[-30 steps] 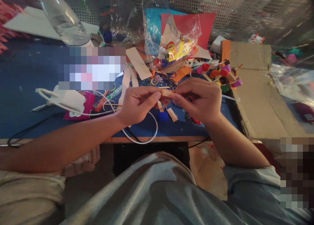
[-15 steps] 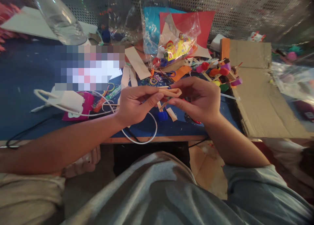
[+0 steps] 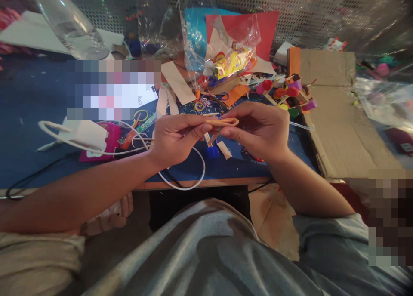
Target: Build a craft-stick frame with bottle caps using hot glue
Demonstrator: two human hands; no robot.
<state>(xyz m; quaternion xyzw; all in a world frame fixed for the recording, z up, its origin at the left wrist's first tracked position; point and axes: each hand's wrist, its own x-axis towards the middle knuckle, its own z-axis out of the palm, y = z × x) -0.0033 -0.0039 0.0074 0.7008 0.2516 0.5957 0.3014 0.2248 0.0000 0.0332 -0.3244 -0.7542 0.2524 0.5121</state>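
Between my two hands is a folded strip of cream paper point(image 3: 222, 122), bent into a narrow loop above the table. My left hand point(image 3: 174, 137) pinches its left end between thumb and forefinger. At the looped right end, the thumb and fingers of my right hand point(image 3: 263, 130) are closed on the strip. Just below lie a blue bottle cap point(image 3: 212, 152) and a small cream paper piece point(image 3: 224, 150). Thin wooden sticks point(image 3: 207, 138) show partly behind the strip. My palms face inward and hide some of the fingers.
A white charger point(image 3: 85, 134) with a looping cable and a lit phone point(image 3: 148, 97) lie left. Behind stand a water bottle point(image 3: 77, 31) and a clear bag over red paper point(image 3: 269, 29). Right are a stick-and-cap construction point(image 3: 292, 91) and a cardboard sheet point(image 3: 348, 132).
The loop of the paper strip is pressed flatter and narrower than before. Both hands stay in nearly the same place, and the view has shifted slightly.
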